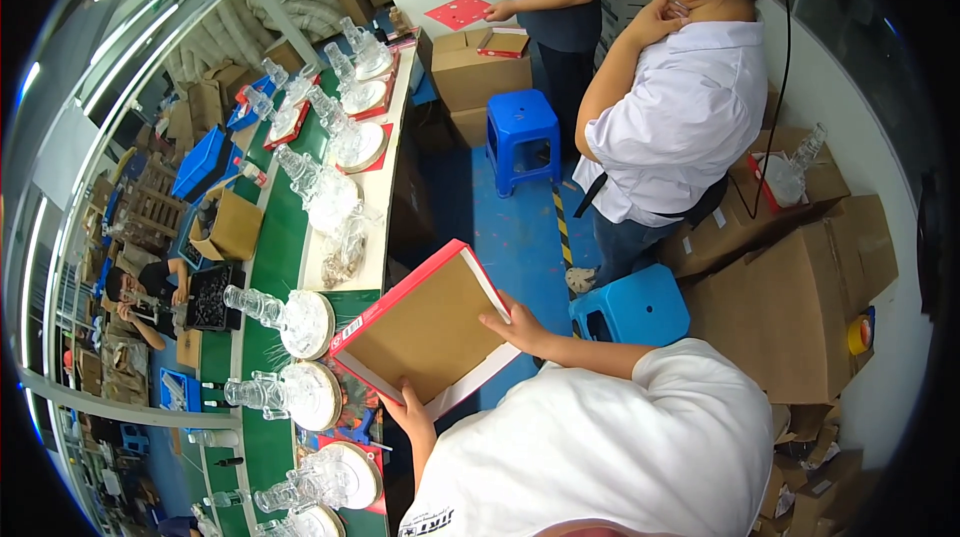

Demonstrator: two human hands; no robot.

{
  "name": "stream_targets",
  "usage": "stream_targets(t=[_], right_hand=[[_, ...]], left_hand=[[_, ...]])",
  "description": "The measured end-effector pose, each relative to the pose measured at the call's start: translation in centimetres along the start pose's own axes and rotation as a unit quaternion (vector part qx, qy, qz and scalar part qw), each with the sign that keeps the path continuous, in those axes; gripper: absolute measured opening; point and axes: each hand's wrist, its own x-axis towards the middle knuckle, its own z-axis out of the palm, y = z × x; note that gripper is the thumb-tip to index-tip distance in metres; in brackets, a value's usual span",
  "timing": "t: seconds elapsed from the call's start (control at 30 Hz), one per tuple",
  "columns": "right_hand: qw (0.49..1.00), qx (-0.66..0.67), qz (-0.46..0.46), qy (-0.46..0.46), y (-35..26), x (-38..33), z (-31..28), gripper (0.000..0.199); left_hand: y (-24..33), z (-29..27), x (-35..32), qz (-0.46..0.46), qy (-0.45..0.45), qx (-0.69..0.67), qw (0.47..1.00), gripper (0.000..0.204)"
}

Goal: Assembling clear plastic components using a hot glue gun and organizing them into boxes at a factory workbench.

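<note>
Both hands hold a shallow red cardboard box (420,322), its open brown inside tilted toward me. My left hand (408,419) is closed on the near wall of the box, with the thumb over the rim. At the right wall, my right hand (520,327) grips the edge, fingers reaching over it. Just left of the box, a clear glass vessel with a round white base (305,325) lies on the green bench. Another glass vessel (310,397) lies below it, and a third rests on a red box (374,492) near the bottom.
The green bench (262,287) carries several more glass pieces along a white board (380,187). Two people stand ahead, one holding a red sheet (458,12). Blue stools (525,122) and large cartons (770,287) stand to the right. A black crate (212,297) sits across the bench.
</note>
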Motion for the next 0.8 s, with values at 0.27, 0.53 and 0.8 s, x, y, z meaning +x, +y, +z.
stream_targets(t=[0.27, 0.53, 0.8], right_hand=[[0.999, 0.035, -0.007, 0.004, -0.4, 0.4, -0.2, 0.046], [0.999, 0.018, 0.001, 0.030, 0.0, 0.4, 0.0, 0.043], [0.999, -0.011, -0.001, 0.053, 0.3, 0.7, 0.1, 0.043]], left_hand=[[0.4, 0.5, 0.5, -0.018, 0.013, 0.005, 1.000, 0.036], [0.4, 0.7, 1.3, -0.019, -0.004, -0.006, 1.000, 0.031], [0.4, 0.9, 1.5, -0.028, 0.001, -0.023, 0.999, 0.031]])
